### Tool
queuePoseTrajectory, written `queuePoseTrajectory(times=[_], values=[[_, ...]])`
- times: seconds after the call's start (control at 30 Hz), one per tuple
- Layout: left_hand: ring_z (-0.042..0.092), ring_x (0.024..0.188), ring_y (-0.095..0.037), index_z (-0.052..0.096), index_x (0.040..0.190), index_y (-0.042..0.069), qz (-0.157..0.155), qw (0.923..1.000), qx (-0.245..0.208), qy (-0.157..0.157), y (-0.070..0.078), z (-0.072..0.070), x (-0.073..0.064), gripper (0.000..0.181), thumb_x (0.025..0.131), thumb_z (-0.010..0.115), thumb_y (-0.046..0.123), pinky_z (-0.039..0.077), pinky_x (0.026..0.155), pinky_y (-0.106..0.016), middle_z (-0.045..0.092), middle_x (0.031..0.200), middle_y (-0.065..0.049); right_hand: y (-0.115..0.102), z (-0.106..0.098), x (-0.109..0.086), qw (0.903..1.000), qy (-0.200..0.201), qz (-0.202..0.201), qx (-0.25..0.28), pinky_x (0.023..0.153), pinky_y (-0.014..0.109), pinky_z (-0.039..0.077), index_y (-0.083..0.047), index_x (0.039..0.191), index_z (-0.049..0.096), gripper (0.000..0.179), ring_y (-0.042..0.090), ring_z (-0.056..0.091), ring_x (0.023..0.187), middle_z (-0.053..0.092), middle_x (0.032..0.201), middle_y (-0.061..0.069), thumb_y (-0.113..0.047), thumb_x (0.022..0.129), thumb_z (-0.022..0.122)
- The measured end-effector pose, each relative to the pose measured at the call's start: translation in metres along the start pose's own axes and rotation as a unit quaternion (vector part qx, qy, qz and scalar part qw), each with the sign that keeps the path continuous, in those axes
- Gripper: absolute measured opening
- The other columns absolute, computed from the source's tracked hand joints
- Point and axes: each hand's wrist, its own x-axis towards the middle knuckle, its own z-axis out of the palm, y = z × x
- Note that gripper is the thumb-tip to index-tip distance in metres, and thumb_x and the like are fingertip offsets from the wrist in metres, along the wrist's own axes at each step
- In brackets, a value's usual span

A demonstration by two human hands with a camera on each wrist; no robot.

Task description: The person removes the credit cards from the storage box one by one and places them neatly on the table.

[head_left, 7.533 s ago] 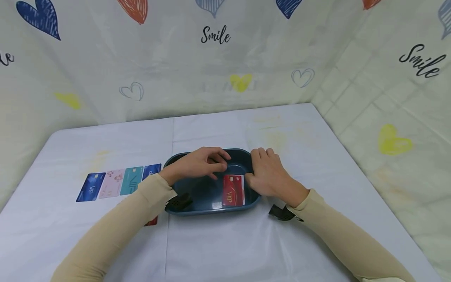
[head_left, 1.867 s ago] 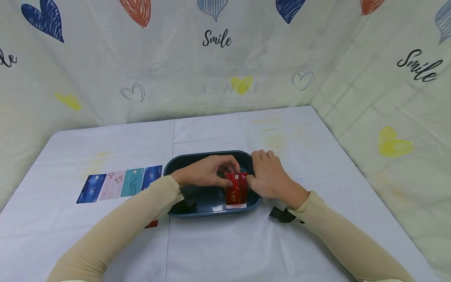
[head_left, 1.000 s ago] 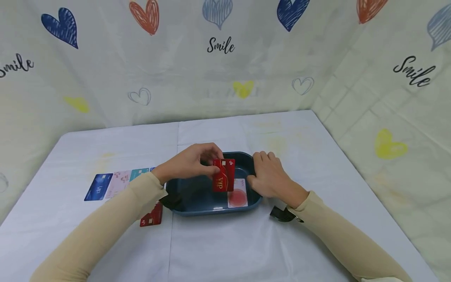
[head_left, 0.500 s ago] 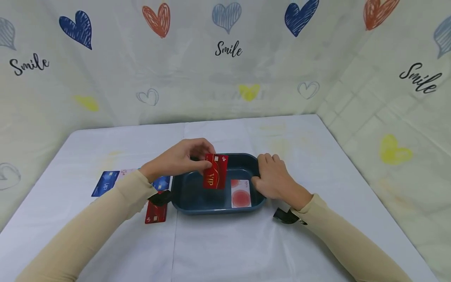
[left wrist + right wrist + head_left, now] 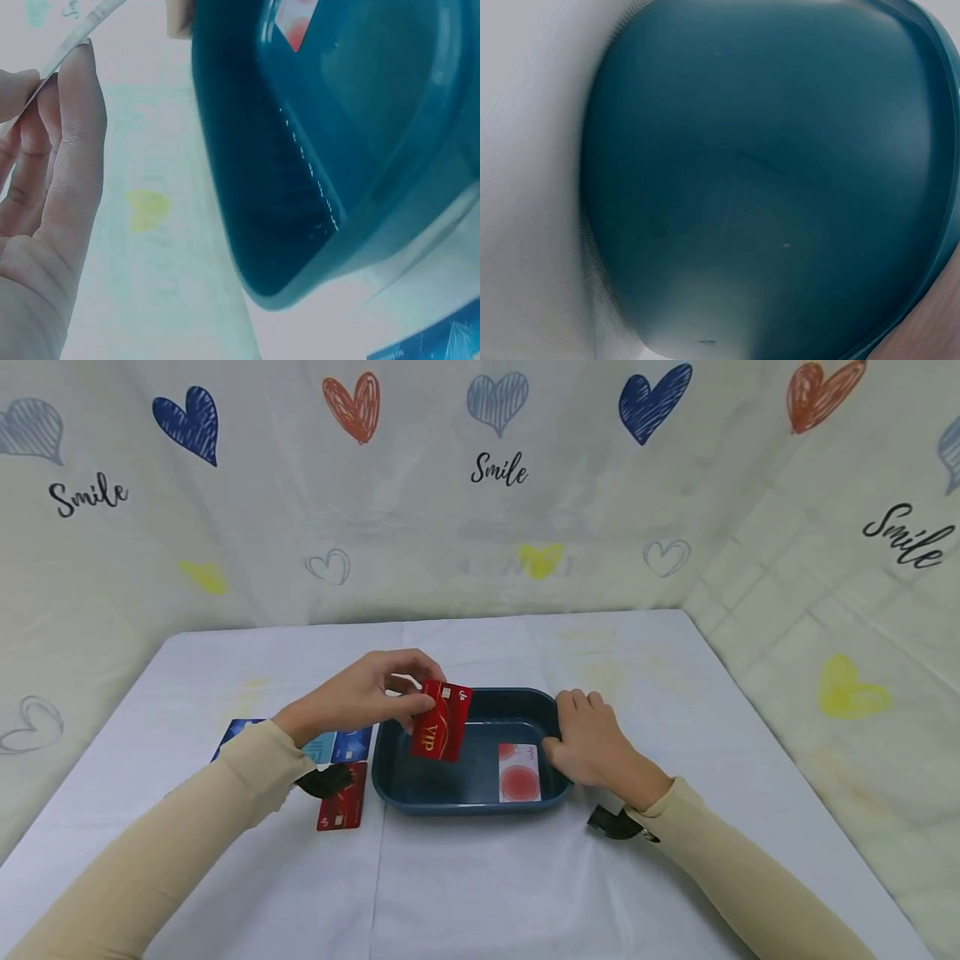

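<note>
My left hand [image 5: 367, 697] pinches a red VIP card [image 5: 442, 721] between thumb and fingers, raised and tilted over the left part of a dark teal tray [image 5: 450, 785]. Seen edge-on in the left wrist view, that card [image 5: 79, 34] is a thin strip. My right hand [image 5: 600, 739] grips the tray's right rim. A white card with a pink-red circle [image 5: 519, 772] lies inside the tray at its right end. The right wrist view is mostly filled by the tray's outer wall [image 5: 765, 165], with a bit of skin at the corner.
Left of the tray, a red card [image 5: 348, 802] lies on the white cloth. Behind it sit a blue card [image 5: 352, 747], a teal card [image 5: 321, 747] and another blue card [image 5: 232, 731], partly hidden by the left arm. A patterned curtain [image 5: 420, 560] stands behind the table.
My left hand, at first over the tray with no card, has taken the red VIP card and lifted it up and left. The pink-and-white card beneath is uncovered. My right hand stays on the rim.
</note>
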Motion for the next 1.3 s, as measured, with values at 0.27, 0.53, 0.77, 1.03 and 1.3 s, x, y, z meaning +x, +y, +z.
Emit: queuePoseTrajectory(times=[0.27,0.53,0.77,1.03,1.3], values=[[0.066,0.117,-0.033,0.062,0.128,0.016,-0.011,0.9997,0.014,0.018,0.0,-0.01,-0.011,0.033,0.096,0.073,0.017,0.066,0.075,-0.039,0.064,0.129,-0.01,-0.001,0.0,0.0,1.0,0.0,0.002,0.0,0.081,0.045,0.037,0.004,0.121,0.049,0.041,0.031,0.042,0.098,0.054,0.106,0.016,-0.025,0.092,0.055],[0.067,0.115,-0.033,0.063,0.128,0.017,-0.026,0.9991,0.023,0.023,-0.004,-0.018,-0.021,0.033,0.096,0.073,0.018,0.066,0.076,-0.039,0.064,0.128,-0.009,-0.001,0.001,0.0,1.0,0.001,0.001,-0.001,0.081,0.045,0.037,0.004,0.121,0.049,0.041,0.032,0.043,0.099,0.053,0.104,0.016,-0.026,0.092,0.055],[0.067,0.114,-0.033,0.064,0.128,0.016,-0.028,0.9986,0.033,0.029,-0.006,-0.025,-0.029,0.035,0.095,0.074,0.019,0.066,0.076,-0.039,0.064,0.127,-0.01,-0.002,0.001,0.0,1.0,0.0,0.005,0.0,0.083,0.045,0.038,0.003,0.12,0.048,0.041,0.032,0.043,0.101,0.052,0.104,0.015,-0.026,0.092,0.055],[0.065,0.12,-0.035,0.064,0.128,0.018,-0.043,0.9972,0.044,0.043,-0.01,-0.032,-0.04,0.035,0.095,0.074,0.021,0.066,0.079,-0.039,0.064,0.13,-0.009,-0.002,0.002,0.0,1.0,0.002,0.004,0.0,0.082,0.045,0.038,0.003,0.118,0.048,0.04,0.032,0.043,0.099,0.053,0.103,0.015,-0.026,0.091,0.055],[0.066,0.118,-0.034,0.063,0.128,0.016,-0.054,0.9966,0.043,0.046,-0.014,-0.038,-0.052,0.035,0.096,0.074,0.023,0.066,0.077,-0.037,0.063,0.129,-0.01,-0.002,0.001,0.001,1.0,0.002,0.001,0.001,0.079,0.044,0.036,0.003,0.116,0.049,0.038,0.032,0.042,0.098,0.052,0.101,0.015,-0.025,0.091,0.054]])
